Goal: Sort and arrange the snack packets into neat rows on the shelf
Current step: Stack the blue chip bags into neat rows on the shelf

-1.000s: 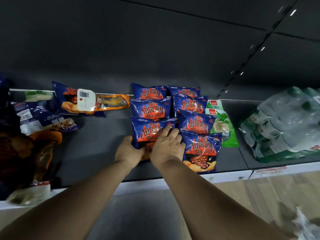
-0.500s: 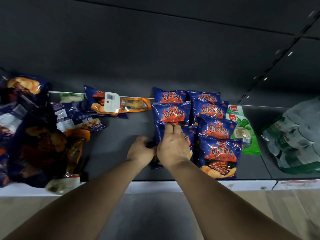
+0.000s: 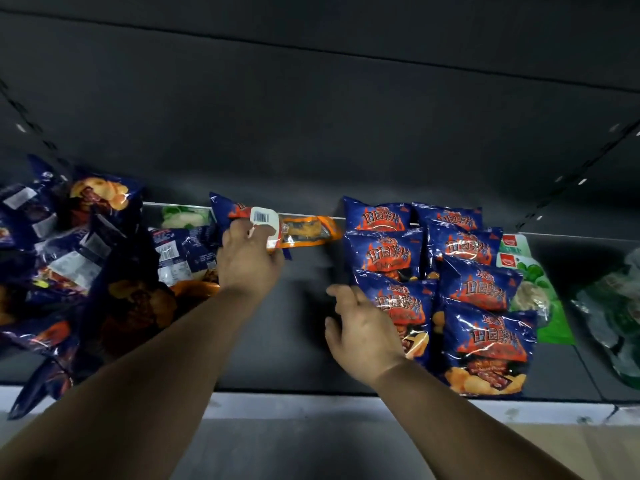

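Observation:
Several blue-and-orange chip packets lie in two overlapping rows on the dark shelf, right of centre. My right hand rests beside the left row's front packet, fingers spread, touching its edge. My left hand reaches to the shelf's back and closes on a blue packet that lies together with an orange snack packet carrying a white barcode label. A loose heap of blue packets fills the shelf's left side.
Green packets lie right of the rows, partly under them. Shrink-wrapped water bottles sit at the far right. A green-white packet lies at the back left. The shelf's white front edge runs below my hands.
My left hand has left the front packet and reached back-left to the blue and orange packets. My right hand has slid off the packet's top to its left edge. The view has swung left.

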`<state>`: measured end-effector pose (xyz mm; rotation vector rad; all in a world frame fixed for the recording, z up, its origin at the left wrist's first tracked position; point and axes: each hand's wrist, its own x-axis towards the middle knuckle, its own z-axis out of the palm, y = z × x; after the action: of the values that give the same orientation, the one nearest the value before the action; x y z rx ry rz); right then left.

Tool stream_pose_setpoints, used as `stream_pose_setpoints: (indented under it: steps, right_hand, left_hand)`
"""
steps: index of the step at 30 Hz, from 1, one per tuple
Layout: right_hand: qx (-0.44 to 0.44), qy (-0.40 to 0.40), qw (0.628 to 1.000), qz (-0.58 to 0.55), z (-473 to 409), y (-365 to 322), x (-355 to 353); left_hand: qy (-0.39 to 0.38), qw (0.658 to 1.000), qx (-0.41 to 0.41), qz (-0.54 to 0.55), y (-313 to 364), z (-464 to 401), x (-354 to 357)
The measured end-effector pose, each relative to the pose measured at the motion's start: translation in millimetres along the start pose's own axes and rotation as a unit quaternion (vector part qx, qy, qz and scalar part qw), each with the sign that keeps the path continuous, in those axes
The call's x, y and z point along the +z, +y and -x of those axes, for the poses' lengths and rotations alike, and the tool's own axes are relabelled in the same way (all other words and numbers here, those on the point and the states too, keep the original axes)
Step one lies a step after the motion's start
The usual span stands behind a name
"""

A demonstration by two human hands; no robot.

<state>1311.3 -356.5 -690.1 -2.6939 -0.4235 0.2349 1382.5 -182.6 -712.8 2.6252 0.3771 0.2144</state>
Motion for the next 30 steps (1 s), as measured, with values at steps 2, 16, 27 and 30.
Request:
stream_pose_setpoints:
  steps: [2, 16, 27, 30]
  right_hand:
    - [-0.002, -0.005, 1.0, -0.001, 0.2, 0.3, -0.3]
    - [0.03, -0.023, 0.998, -0.049, -24.6, -20.5, 18.7]
    - [0.093, -0.011, 0.986, -0.141, -57.6, -53.4, 27.3]
    - [0.091, -0.016, 0.983, -0.158, -59.8, -57.2, 29.6]
  left_hand:
    - [-0.028, 0.991, 0.074, -0.111, 0.7, -13.2, -1.6]
    - [-0.192, 0.921, 0.098, -0.323, -9.3, -8.6, 20.7]
    - [-0.179, 0.917, 0.107, -0.341, -23.7, -13.9, -0.9]
    - [-0.161, 0.915, 0.117, -0.352, -28.6, -9.2, 1.7]
